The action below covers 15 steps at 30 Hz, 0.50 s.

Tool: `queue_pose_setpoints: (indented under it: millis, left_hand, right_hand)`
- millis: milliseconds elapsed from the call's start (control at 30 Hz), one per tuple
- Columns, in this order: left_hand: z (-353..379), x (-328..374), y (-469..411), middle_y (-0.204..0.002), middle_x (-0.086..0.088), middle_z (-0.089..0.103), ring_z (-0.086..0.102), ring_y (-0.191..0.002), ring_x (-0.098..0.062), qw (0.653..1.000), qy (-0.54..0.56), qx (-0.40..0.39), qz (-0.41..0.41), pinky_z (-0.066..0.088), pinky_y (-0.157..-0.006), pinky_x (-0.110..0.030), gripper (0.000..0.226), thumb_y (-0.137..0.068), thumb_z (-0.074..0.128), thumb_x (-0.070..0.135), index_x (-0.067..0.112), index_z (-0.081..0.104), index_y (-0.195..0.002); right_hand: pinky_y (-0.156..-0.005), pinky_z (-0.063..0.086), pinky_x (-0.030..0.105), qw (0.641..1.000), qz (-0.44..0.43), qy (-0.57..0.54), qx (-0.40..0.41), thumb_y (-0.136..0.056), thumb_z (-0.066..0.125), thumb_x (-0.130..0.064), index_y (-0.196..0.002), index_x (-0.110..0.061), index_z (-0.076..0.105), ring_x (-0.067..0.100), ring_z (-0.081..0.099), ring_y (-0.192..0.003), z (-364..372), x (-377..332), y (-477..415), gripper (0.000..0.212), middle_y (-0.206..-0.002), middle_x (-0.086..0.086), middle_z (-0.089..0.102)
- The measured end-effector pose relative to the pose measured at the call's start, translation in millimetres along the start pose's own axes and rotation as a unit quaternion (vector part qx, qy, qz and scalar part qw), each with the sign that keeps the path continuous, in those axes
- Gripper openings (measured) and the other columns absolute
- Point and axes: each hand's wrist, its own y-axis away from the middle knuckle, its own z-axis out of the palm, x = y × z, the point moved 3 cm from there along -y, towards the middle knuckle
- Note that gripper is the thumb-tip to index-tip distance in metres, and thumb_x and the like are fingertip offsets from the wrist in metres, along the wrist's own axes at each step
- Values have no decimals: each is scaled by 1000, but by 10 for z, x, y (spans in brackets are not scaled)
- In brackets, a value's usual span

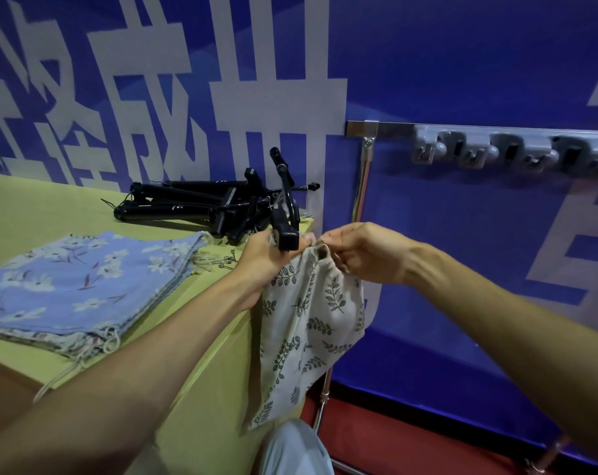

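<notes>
A cream cloth with a green leaf print (311, 323) hangs down in front of me past the table's right edge. My left hand (266, 260) grips its top left edge together with a black clip hanger (285, 217) that stands up from my fist. My right hand (362, 253) pinches the bunched top edge of the same cloth just to the right of the hanger's clip. The two hands almost touch.
A pile of black clip hangers (201, 204) lies at the back of the yellow-green table (201, 354). A stack of blue floral cloths (81, 286) sits at its left. A metal rack (362, 186) with grey hooks (496, 152) stands against the blue wall on the right.
</notes>
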Motion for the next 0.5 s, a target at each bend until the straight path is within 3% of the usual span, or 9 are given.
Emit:
queue_pose_setpoints:
  millis: [100,200,267,333,400,500]
  left_hand:
    - [16,-21,-21,-101,-5,75,69,-101,-20,1000,-4,5,5,51,-96,-35,15,-82,74,23,12,74,-93]
    - [20,-35,-17,-91,4,75,69,-93,-12,999,-24,-12,21,52,-83,-24,8,-84,73,25,18,71,-81]
    - [55,-35,5,-66,18,69,64,-69,5,998,-29,-37,37,46,-65,-10,23,-86,71,22,23,62,-65]
    - [84,-48,31,-49,19,59,56,-52,8,997,-37,-53,43,40,-54,-5,32,-88,68,18,24,53,-61]
    - [92,-75,38,-52,16,57,54,-51,6,995,-52,-65,47,39,-54,-7,29,-87,70,23,20,51,-64]
    - [88,-115,48,-48,20,55,51,-49,7,993,-59,-86,49,37,-52,-4,27,-87,70,23,20,52,-66]
  right_hand:
    - [-57,37,23,999,31,42,2,-90,51,-11,-77,-11,59,11,44,-60,-23,-57,-2,15,-68,0,52]
    - [-59,46,24,991,56,103,57,-93,47,-4,-81,-7,56,13,51,-59,-143,-130,43,15,-71,6,55]
    - [-65,49,28,987,93,123,38,-92,48,-5,-86,-4,55,17,54,-63,-172,-118,77,9,-75,10,55]
    - [-68,48,33,986,132,105,15,-90,49,-6,-87,-3,56,20,54,-63,-152,-93,104,8,-73,11,54]
    - [-67,49,32,983,153,101,11,-91,47,-4,-86,-3,55,20,56,-60,-128,-81,133,9,-70,12,55]
    - [-61,54,30,966,159,204,24,-94,48,-3,-94,1,59,21,59,-61,-173,-84,164,11,-77,18,56]
